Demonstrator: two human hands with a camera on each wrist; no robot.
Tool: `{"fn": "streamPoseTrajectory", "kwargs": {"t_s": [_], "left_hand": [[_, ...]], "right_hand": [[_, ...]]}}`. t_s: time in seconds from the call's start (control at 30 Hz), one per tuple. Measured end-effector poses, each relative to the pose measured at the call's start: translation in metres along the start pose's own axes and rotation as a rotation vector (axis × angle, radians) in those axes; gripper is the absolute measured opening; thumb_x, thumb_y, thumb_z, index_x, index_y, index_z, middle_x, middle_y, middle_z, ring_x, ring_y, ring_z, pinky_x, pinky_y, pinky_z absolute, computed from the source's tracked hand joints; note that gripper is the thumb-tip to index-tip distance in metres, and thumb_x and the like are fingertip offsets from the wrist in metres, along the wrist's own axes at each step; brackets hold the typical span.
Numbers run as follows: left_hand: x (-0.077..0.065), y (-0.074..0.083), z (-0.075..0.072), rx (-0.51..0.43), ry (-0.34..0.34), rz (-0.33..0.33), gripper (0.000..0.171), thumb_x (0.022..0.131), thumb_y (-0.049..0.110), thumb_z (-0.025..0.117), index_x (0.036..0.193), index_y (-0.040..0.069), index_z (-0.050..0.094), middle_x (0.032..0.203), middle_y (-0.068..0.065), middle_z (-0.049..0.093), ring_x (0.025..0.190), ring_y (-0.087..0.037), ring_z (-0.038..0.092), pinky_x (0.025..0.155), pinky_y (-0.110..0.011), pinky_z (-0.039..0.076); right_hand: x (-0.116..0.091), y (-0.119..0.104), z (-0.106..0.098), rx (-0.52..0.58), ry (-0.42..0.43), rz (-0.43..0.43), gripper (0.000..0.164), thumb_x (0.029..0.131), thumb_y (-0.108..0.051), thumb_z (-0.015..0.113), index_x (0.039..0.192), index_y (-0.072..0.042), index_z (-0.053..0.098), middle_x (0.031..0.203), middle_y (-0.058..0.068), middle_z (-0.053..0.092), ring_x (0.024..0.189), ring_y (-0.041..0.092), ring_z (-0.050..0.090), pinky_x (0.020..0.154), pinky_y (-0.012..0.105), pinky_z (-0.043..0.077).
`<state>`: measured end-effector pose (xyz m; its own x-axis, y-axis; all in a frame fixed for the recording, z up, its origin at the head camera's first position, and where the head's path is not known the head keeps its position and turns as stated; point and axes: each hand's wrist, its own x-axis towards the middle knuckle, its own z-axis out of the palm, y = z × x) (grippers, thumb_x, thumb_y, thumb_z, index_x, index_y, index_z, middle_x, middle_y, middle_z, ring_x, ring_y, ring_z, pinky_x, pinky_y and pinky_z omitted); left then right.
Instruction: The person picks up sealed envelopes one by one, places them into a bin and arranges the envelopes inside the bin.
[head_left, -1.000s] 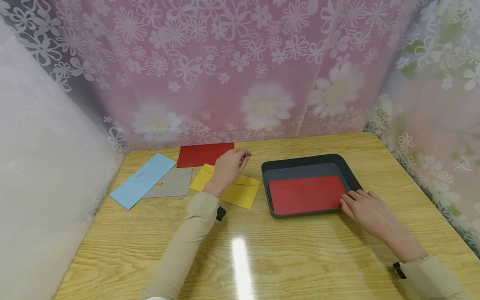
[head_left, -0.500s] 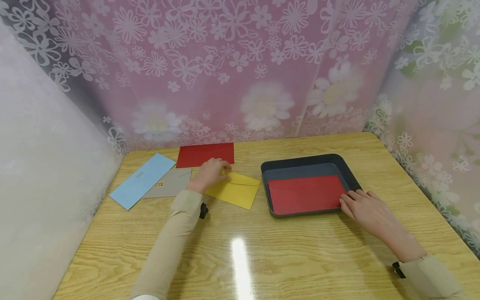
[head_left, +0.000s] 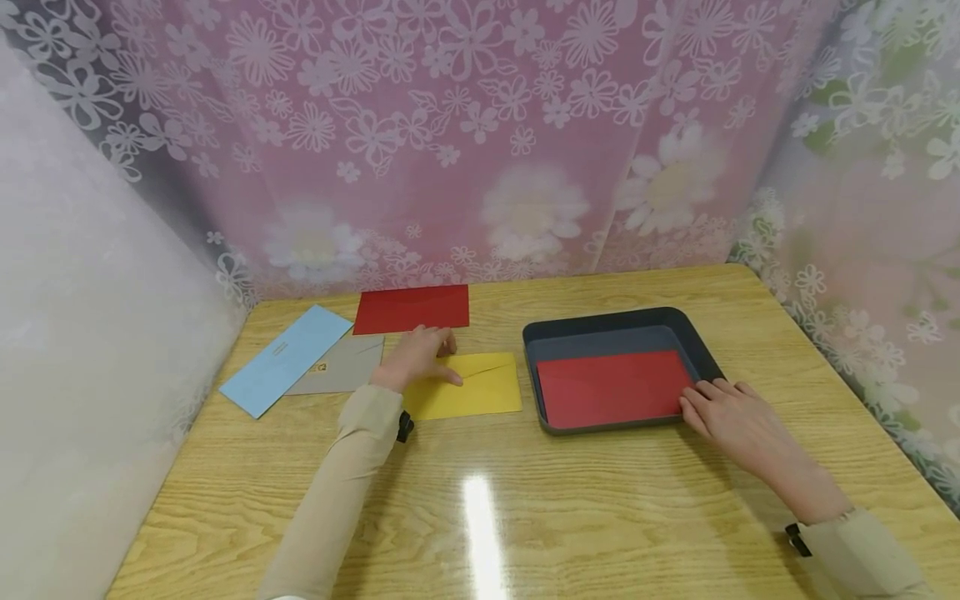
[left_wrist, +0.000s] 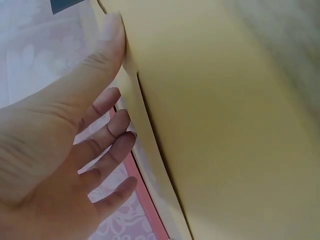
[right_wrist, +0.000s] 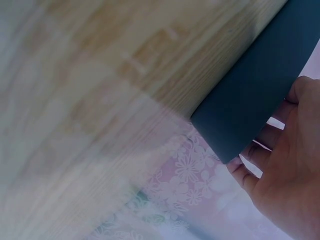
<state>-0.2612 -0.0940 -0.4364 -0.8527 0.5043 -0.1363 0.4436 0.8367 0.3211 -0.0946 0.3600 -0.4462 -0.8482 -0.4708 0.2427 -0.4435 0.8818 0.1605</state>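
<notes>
At the far left of my wood-grain counter [head_left: 600,521], a long light-blue paper envelope [head_left: 287,362] lay aslant over one corner of a grey paper envelope with a small gold emblem [head_left: 351,367]; they seemed loosely set down. Behind them, a dark-red paper envelope [head_left: 408,307] lay flat near the curtain. My left hand [head_left: 420,357] was at the left end of a yellow paper envelope [head_left: 487,390] with a pointed flap, which lay on the counter between that hand and the tray, probably to steer it by one end. I had the thumb along its edge and the fingers loose and parted, not closed round it; my forearm reached up from below, back of the hand upward. Just right of the yellow envelope, a dark-grey rectangular tray [head_left: 600,320] held a flat, plain red paper rectangle [head_left: 615,387] against its near side. My right hand [head_left: 738,421] gripped the tray's near right corner, fingers bent over the rim, presumably to steady it, the forearm angling in from the lower right.
</notes>
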Motion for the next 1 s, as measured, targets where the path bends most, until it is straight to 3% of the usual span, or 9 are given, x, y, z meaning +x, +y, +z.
{"fn": "streamPoseTrajectory", "kwargs": {"t_s": [0.2, 0.33, 0.5, 0.6, 0.73, 0.9, 1.0], "left_hand": [[-0.007, 0.001, 0.001, -0.093, -0.047, -0.05, 0.049, 0.074, 0.04, 0.09, 0.1, 0.008, 0.063, 0.093, -0.002, 0.062, 0.084, -0.017, 0.052, 0.081, -0.032, 0.048], [-0.013, 0.003, -0.001, -0.125, -0.043, -0.039, 0.05, 0.075, 0.039, 0.089, 0.102, 0.009, 0.061, 0.094, -0.003, 0.061, 0.086, -0.018, 0.053, 0.082, -0.034, 0.048], [-0.02, 0.003, 0.001, -0.136, 0.006, 0.035, 0.047, 0.086, 0.039, 0.08, 0.119, 0.01, 0.063, 0.116, -0.007, 0.068, 0.105, -0.023, 0.063, 0.093, -0.039, 0.052], [-0.023, 0.004, 0.001, -0.132, 0.058, 0.066, 0.048, 0.095, 0.036, 0.069, 0.135, 0.01, 0.06, 0.132, -0.011, 0.065, 0.121, -0.029, 0.062, 0.101, -0.043, 0.051], [-0.026, 0.008, -0.001, -0.041, 0.196, 0.12, 0.04, 0.103, 0.029, 0.059, 0.137, 0.007, 0.058, 0.132, -0.012, 0.065, 0.12, -0.029, 0.063, 0.097, -0.041, 0.053], [-0.028, 0.011, -0.004, 0.146, 0.473, 0.217, 0.015, 0.105, 0.019, 0.056, 0.114, 0.008, 0.062, 0.097, -0.006, 0.066, 0.087, -0.023, 0.059, 0.077, -0.034, 0.049], [-0.027, 0.014, -0.008, 0.223, 0.595, 0.257, 0.008, 0.105, 0.017, 0.056, 0.107, 0.011, 0.062, 0.088, -0.004, 0.062, 0.08, -0.022, 0.054, 0.071, -0.033, 0.04]], "right_hand": [[0.0, 0.0, 0.0, -0.006, 0.02, -0.022, 0.025, 0.089, -0.013, 0.068, 0.111, -0.001, 0.072, 0.102, 0.014, 0.067, 0.092, 0.035, 0.064, 0.074, 0.052, 0.051], [0.0, 0.0, 0.001, -0.009, 0.04, -0.032, 0.024, 0.089, -0.013, 0.068, 0.109, -0.002, 0.072, 0.099, 0.013, 0.067, 0.089, 0.034, 0.064, 0.071, 0.05, 0.051], [-0.001, 0.001, 0.003, -0.019, 0.051, -0.05, 0.023, 0.089, -0.012, 0.068, 0.109, -0.001, 0.071, 0.099, 0.013, 0.067, 0.088, 0.034, 0.064, 0.07, 0.05, 0.051], [-0.001, 0.002, 0.003, -0.018, 0.05, -0.049, 0.023, 0.09, -0.012, 0.067, 0.11, -0.001, 0.071, 0.1, 0.014, 0.067, 0.09, 0.035, 0.064, 0.071, 0.051, 0.051], [0.0, 0.002, 0.003, -0.011, 0.06, -0.039, 0.021, 0.09, -0.013, 0.067, 0.107, -0.002, 0.071, 0.098, 0.013, 0.067, 0.088, 0.034, 0.063, 0.071, 0.051, 0.051], [0.0, 0.001, 0.003, -0.005, 0.054, -0.029, 0.02, 0.088, -0.013, 0.068, 0.106, -0.003, 0.071, 0.097, 0.012, 0.066, 0.087, 0.033, 0.062, 0.07, 0.05, 0.05], [0.0, 0.0, 0.001, -0.008, 0.041, -0.027, 0.023, 0.087, -0.013, 0.069, 0.107, -0.002, 0.071, 0.098, 0.013, 0.067, 0.089, 0.034, 0.063, 0.072, 0.051, 0.051]]}}
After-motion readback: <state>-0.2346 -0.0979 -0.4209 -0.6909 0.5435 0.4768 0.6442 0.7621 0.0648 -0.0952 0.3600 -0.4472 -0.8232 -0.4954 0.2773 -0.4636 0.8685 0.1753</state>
